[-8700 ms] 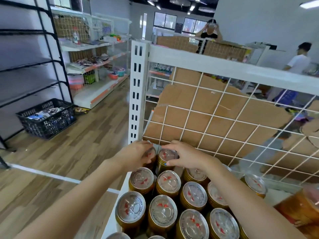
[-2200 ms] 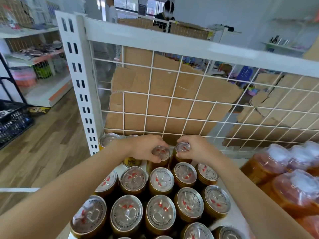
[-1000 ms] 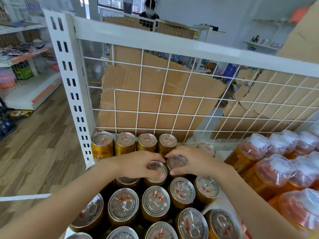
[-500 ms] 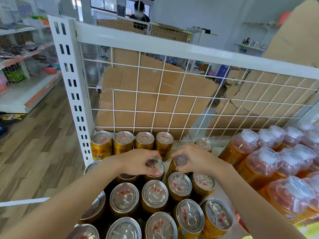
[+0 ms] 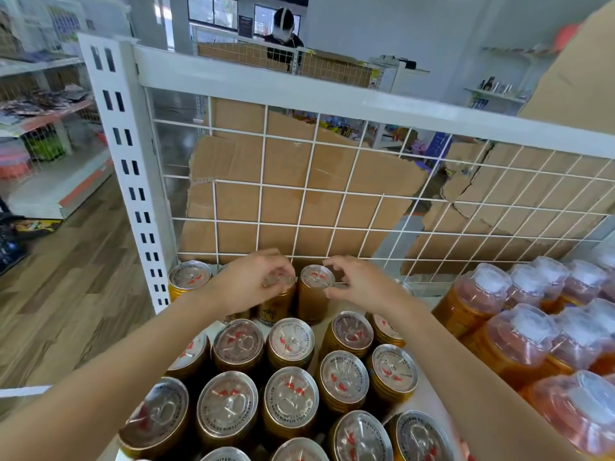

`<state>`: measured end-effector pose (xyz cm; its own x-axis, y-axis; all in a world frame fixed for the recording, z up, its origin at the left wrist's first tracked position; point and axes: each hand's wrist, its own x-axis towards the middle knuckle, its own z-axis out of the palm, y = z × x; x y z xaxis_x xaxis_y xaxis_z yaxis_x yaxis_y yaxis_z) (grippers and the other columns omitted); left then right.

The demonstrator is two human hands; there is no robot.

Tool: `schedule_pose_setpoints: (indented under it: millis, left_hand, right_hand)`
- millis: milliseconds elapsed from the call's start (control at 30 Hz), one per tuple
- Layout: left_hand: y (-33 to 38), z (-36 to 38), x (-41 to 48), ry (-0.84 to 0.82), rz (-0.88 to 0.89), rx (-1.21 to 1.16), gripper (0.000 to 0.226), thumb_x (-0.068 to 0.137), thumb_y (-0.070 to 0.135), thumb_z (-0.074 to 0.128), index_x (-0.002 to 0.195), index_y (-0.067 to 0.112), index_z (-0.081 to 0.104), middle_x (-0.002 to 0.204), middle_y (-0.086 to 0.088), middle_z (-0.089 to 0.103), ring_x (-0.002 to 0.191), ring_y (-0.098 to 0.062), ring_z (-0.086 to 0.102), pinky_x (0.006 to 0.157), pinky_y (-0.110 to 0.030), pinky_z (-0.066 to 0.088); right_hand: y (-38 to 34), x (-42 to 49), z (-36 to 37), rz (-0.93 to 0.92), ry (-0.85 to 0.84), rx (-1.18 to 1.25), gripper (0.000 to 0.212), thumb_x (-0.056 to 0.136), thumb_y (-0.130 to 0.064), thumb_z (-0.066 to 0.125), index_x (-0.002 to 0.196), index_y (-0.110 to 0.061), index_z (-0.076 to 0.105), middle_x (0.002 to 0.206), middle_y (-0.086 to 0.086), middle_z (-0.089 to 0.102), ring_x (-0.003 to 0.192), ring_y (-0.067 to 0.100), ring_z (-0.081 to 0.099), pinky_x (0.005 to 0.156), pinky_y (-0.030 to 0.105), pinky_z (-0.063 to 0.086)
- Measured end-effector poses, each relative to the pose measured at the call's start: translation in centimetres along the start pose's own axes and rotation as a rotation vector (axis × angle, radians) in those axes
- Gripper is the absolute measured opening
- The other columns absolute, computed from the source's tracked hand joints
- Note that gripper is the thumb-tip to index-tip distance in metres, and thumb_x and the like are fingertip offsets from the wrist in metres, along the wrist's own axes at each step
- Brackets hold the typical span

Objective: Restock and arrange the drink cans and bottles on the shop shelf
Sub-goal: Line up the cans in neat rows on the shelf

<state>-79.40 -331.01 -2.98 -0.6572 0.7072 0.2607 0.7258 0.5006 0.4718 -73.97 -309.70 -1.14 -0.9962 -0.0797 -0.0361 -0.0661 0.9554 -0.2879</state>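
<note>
Ahead: wire grid (image 5: 262,168), backed by cardboard (image 5: 283,207), stops me. Left: slotted post (image 5: 133,181). Right: wrapped bottles (image 5: 519,331). Near me: packed cans (image 5: 289,394). I fit along the bare shelf (image 5: 425,401) between cans and bottles.

Wood-plank floor (image 5: 66,311), pale grey wall (image 5: 382,44), dark-framed windows (image 5: 213,11), white side shelving (image 5: 56,191), bright daylight.

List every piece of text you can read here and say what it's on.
"RED BULL VITAMIN DRINK CO., LTD": ringed round the lids, clearest near the front.
Print on the side of the can in the left hand: blurred.
Bottles: nothing readable.
Dark board at the back: too small.
</note>
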Motion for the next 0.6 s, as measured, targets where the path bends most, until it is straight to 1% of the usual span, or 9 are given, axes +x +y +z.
schedule_pose_setpoints:
  millis: [33,100,167,233,333,500,600]
  left_hand:
    - [-0.5,0.1,0.2,-0.026,-0.004,0.069,0.030,0.086,0.025,0.064,0.116,0.025,0.059,0.110,0.012,0.052,0.097,-0.001,0.051,0.090,-0.026,0.045]
    - [-1.4,0.4,0.6,-0.115,-0.017,0.177,0.048,0.083,0.028,0.067,0.128,0.026,0.051,0.125,0.010,0.048,0.113,-0.008,0.047,0.097,-0.027,0.041]
    - [-1.7,0.6,1.0,-0.175,-0.032,0.236,0.059,0.082,0.030,0.069,0.135,0.027,0.044,0.133,0.008,0.044,0.121,-0.010,0.043,0.102,-0.027,0.037]
    - [-1.9,0.8,1.3,-0.206,-0.044,0.274,0.066,0.082,0.032,0.068,0.140,0.027,0.037,0.138,0.005,0.042,0.125,-0.012,0.040,0.104,-0.029,0.036]
    - [-1.8,0.8,1.6,-0.222,-0.063,0.319,0.070,0.083,0.035,0.067,0.143,0.026,0.032,0.139,0.003,0.040,0.126,-0.014,0.038,0.103,-0.030,0.036]
    - [-1.3,0.7,1.8,-0.206,-0.086,0.368,0.068,0.083,0.039,0.065,0.141,0.024,0.035,0.136,0.003,0.042,0.125,-0.014,0.039,0.102,-0.029,0.035]
    - [-0.9,0.8,1.6,-0.181,-0.120,0.403,0.067,0.084,0.042,0.063,0.142,0.024,0.034,0.139,0.003,0.042,0.126,-0.015,0.041,0.101,-0.030,0.037]
  right_hand:
    - [0.0,0.7,0.3,0.003,-0.014,-0.007,0.059,0.085,-0.035,0.065,0.137,-0.022,0.041,0.136,0.003,0.050,0.119,0.018,0.050,0.094,0.029,0.040]
    - [0.1,1.9,0.9,0.005,-0.041,0.026,0.062,0.082,-0.036,0.068,0.136,-0.021,0.042,0.134,0.004,0.052,0.118,0.020,0.050,0.092,0.030,0.040]
    - [0.3,2.6,1.4,0.004,-0.055,0.062,0.067,0.078,-0.038,0.071,0.137,-0.020,0.042,0.135,0.003,0.052,0.121,0.020,0.048,0.094,0.030,0.039]
    - [0.4,3.0,1.7,0.009,-0.053,0.042,0.072,0.077,-0.042,0.072,0.138,-0.020,0.041,0.139,0.002,0.048,0.124,0.020,0.045,0.097,0.031,0.037]
    - [0.6,3.3,2.0,0.005,-0.036,0.027,0.072,0.077,-0.044,0.071,0.138,-0.021,0.041,0.139,0.001,0.047,0.124,0.019,0.045,0.098,0.032,0.037]
    - [0.2,3.0,2.0,-0.006,-0.004,0.013,0.072,0.078,-0.043,0.071,0.138,-0.018,0.041,0.139,0.002,0.048,0.124,0.019,0.045,0.098,0.031,0.037]
    - [0.0,2.8,2.0,0.027,0.023,0.024,0.070,0.078,-0.043,0.071,0.136,-0.015,0.043,0.135,0.004,0.051,0.121,0.020,0.048,0.094,0.031,0.039]
